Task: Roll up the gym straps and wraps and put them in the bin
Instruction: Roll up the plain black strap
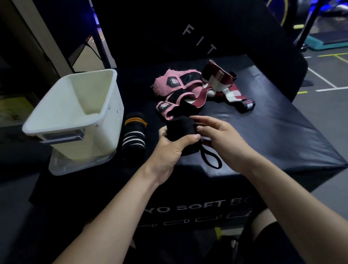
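Black wrap (181, 129) in left hand (170, 151)

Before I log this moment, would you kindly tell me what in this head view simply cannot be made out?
- Black wrap: its roll end is hidden by the left hand gripping it.
- Right hand: whether its fingertips touch the wrap is unclear.
- White bin: the near part of its floor is hidden behind its near wall.
- Soft box: front lettering partly covered by the forearms.
- Pink straps: logo too small to read.
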